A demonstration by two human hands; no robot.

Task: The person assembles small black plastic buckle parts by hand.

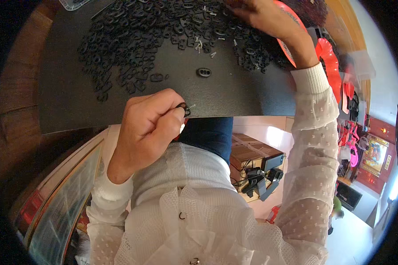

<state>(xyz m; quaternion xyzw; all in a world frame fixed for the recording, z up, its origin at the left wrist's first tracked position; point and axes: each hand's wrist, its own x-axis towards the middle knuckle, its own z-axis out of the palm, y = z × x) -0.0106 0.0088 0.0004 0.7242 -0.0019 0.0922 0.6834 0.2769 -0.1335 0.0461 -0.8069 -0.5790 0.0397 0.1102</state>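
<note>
My left hand (148,128) is closed above the table's near edge. Between its thumb and forefinger it pinches a small black two-hole cord lock piece (186,109), and a thin metal spring (192,106) sticks out of that piece to the right. Reaching to the far right, my right hand (256,15) is over the heap of parts beside a red plate (291,11). It is smeared by motion and its fingertips are cut off at the upper edge or hidden. A lone black oval cord lock piece with two holes (203,72) lies on the table between my hands.
A wide heap of black plastic parts (128,39) covers the far part of the dark table (234,92). Several small springs (199,45) lie among them. A clear container (73,3) stands far left. A cardboard box (247,152) with black devices stands below, to the right.
</note>
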